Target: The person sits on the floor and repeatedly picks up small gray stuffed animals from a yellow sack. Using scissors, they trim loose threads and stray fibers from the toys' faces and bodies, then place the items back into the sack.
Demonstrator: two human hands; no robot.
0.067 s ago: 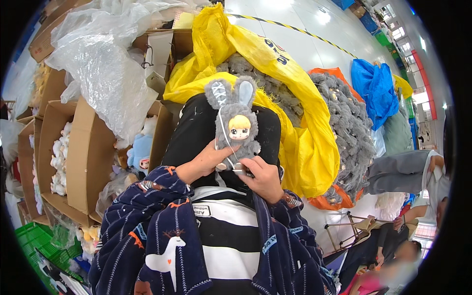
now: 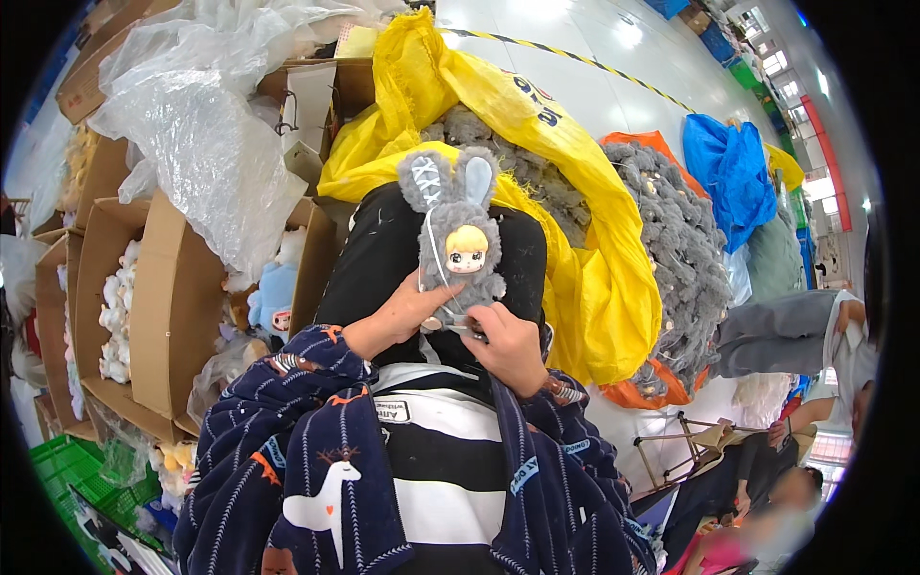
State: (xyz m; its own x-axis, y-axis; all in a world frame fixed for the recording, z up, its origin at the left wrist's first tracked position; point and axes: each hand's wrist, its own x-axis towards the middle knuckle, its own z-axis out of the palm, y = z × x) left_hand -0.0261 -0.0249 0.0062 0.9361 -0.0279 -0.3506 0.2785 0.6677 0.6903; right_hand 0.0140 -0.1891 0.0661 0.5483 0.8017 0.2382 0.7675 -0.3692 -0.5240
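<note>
As our left hand (image 2: 407, 311) closes round the grey rabbit toy (image 2: 462, 218), its face (image 2: 467, 251) just beyond the thumb (image 2: 447, 292), our right hand (image 2: 508, 343) bunches bent fingers by its feet (image 2: 432, 324); we cannot tell what they pinch.

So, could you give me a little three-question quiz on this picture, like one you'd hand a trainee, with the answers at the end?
1. True or false: the left hand is well apart from the grey plush toy.

2. What colour is the sack nearest the toy?
A) blue
B) yellow
C) orange

3. Fill in the blank: seen in the picture, the open cardboard boxes stand to the ____ of the toy.

Key:
1. False; the left hand holds the toy by its lower part.
2. B, yellow.
3. Left.
</note>
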